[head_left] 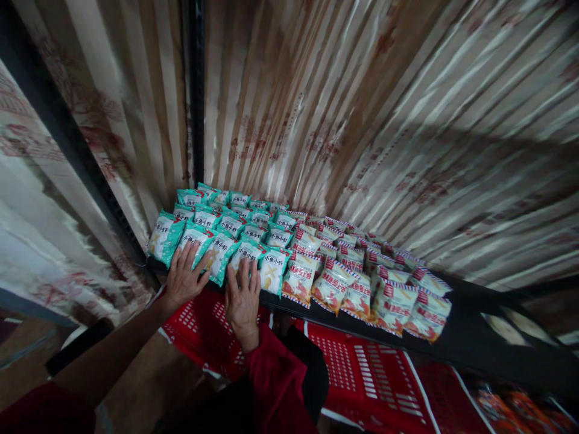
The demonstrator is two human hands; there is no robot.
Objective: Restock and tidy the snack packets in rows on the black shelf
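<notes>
Rows of teal-and-white snack packets (217, 226) fill the left part of a dark shelf (470, 343). Rows of red-and-white snack packets (362, 277) fill the shelf to their right. My left hand (184, 276) lies flat on a teal packet in the front row, fingers spread. My right hand (243, 299) lies flat beside it with its fingers on another front-row teal packet (246, 256). Neither hand grips anything. My right arm wears a red sleeve (275, 380).
A patterned striped curtain (362, 108) hangs behind the shelf, with a black upright post (196, 90) at the left. Red plastic crates (371, 374) sit below the shelf front. More orange packets (511, 404) show dimly at the bottom right.
</notes>
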